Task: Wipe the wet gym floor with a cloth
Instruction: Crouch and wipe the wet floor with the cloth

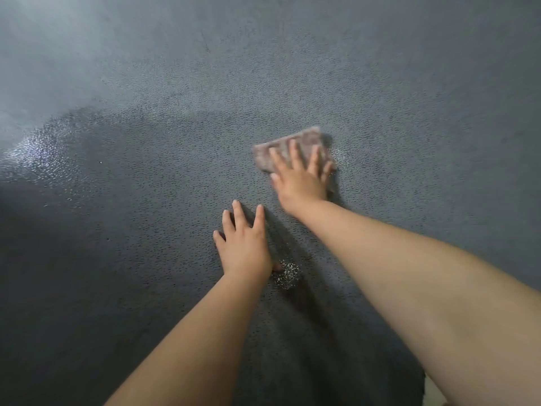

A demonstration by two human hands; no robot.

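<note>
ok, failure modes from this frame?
1. The left hand is braced flat on the floor, with a glistening wet patch right by its thumb; the palm may slip.
2. The right hand presses the cloth with flat fingers, no grip, so it could slide out or bunch.
3. The shiny wet area at far left lies away from the cloth and could be missed.

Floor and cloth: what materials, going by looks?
Floor: seems a dark grey rubber or vinyl sheet with a pebbled, matte texture; glints at a wet patch. Cloth: looks like soft woven or terry fabric, pinkish grey, under the right hand; motion blur hides the weave.
</note>
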